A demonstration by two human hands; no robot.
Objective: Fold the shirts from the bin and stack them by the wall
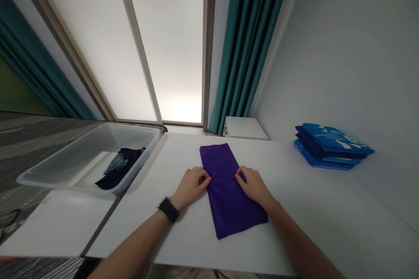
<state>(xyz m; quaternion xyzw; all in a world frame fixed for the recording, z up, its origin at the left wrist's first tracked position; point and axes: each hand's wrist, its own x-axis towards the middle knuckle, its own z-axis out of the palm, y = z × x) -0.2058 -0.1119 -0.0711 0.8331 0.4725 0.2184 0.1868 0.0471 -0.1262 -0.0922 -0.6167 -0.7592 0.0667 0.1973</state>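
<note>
A purple folded cloth [231, 200] lies on the white table in front of me as a long narrow rectangle. My left hand [193, 185] pinches its left edge about midway along. Opposite it, my right hand [253, 184] pinches the right edge at about the same height. Both hands have thumb and fingers pressed together on the fabric. The cloth looks flat, with its far end turned a little to the left.
On the left stands a translucent plastic bin [98, 133] with a dark navy printed garment [122, 165] inside. A stack of folded blue cloths [330, 146] sits at the right, near the wall. Beyond the white table [176, 152] is a small white cabinet [245, 127].
</note>
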